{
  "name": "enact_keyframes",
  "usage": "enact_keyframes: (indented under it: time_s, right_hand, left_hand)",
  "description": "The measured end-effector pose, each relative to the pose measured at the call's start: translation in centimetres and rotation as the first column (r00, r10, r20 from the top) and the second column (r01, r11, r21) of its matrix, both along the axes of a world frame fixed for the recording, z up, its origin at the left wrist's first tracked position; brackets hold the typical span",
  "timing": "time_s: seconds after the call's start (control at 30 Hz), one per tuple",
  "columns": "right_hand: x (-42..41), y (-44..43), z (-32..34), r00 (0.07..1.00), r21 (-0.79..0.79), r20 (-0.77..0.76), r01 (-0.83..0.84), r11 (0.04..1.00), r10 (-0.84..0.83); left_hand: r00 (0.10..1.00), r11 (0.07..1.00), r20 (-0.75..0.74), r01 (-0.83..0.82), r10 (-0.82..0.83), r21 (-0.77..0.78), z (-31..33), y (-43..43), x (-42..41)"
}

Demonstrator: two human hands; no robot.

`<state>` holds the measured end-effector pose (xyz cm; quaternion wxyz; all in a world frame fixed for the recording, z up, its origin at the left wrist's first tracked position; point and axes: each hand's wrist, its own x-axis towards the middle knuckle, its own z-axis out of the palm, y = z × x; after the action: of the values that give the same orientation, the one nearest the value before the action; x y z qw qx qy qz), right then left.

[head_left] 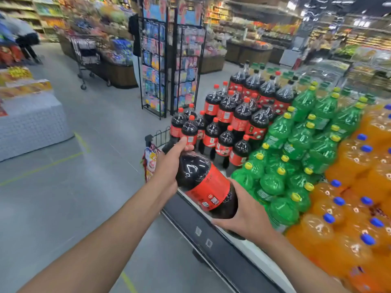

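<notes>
A: What takes up most of the view?
B: The display stand point(211, 235) along the right, a low, dark-fronted platform loaded with big plastic soft-drink bottles in three blocks. Nearest the person are the orange bottles point(349, 229), blue-capped, full of orange drink and packed shoulder to shoulder.
A: And beyond those?
B: The green bottles point(296, 144) with yellow caps, stacked in tiers. Then come the cola bottles point(228, 115) at the stand's far end, with dark liquid, red labels and mostly red caps.
A: Anything off the stand?
B: A tall black wire rack point(156, 66) stands on the floor just behind the cola, its pockets full of small colourful goods. Further left a shopping cart point(86, 53) sits beside wooden bins point(118, 72) heaped with wrapped items. What the cart carries is too blurred to tell.
A: Where is the bottle being handled?
B: The held bottle point(206, 185) is in the air above the stand's front edge, just in front of the cola block. It is tilted with its neck up and to the left. It is full of dark cola and wears a red label — its cap is hidden.
A: How do the hands sit on it?
B: The left hand point(169, 166) wraps round the neck and shoulder, thumb curled over the top. The right hand point(245, 216) cups the base — fingers curled beneath, thumb along the side.
A: And the smallest thing?
B: A few snack packets point(150, 163) hanging at the stand's end, just beside the left wrist.
</notes>
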<state>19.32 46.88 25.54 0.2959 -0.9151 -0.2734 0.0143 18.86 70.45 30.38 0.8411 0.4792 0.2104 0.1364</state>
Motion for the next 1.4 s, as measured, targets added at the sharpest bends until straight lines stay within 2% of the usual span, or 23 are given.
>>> enact_keyframes:
  time_s: [0.37,0.5,0.57,0.7,0.8,1.03,1.13,1.27,1.4]
  right_hand:
    - [13.9,8.2,-0.7,0.993,0.071,-0.044,-0.105,0.992,0.108]
    - [17.3,11.1,-1.8,0.990,0.101,-0.068,-0.114,0.988,0.122]
    - [19.0,12.7,-2.2,0.987,0.129,-0.097,-0.112,0.985,0.125]
    - [22.3,16.1,-3.5,0.989,0.147,-0.130,-0.050,0.988,0.069]
    - [24.1,18.4,-4.7,0.988,0.179,-0.154,0.039,0.983,-0.011]
    - [27.8,21.0,-6.5,0.962,0.229,-0.194,0.236,0.944,-0.193]
    - [29.8,20.7,-7.6,0.945,0.298,-0.217,0.302,0.905,-0.244]
    - [32.9,19.7,-9.9,0.903,0.353,-0.291,0.409,0.842,-0.316]
    - [35.9,19.3,-12.4,0.862,0.381,-0.348,0.489,0.785,-0.369]
  left_hand:
    - [0.989,0.989,-0.040,-0.139,0.141,0.054,0.2,7.6,11.5]
    - [0.989,0.990,-0.069,-0.128,0.132,0.057,-0.5,10.6,15.0]
    - [0.993,0.994,-0.063,-0.097,0.100,0.055,-0.7,12.2,17.1]
    - [0.997,0.989,-0.079,0.018,-0.007,0.144,-1.5,15.9,21.4]
    - [0.991,0.970,-0.061,0.129,-0.118,0.208,-2.4,18.4,24.6]
    - [0.934,0.910,-0.008,0.349,-0.356,0.223,-3.5,20.7,32.6]
    - [0.898,0.866,0.017,0.418,-0.439,0.275,-3.9,20.0,36.0]
    - [0.856,0.771,0.016,0.457,-0.517,0.444,-4.2,18.5,40.5]
    - [0.792,0.557,-0.047,0.469,-0.608,0.686,-4.6,17.9,45.5]
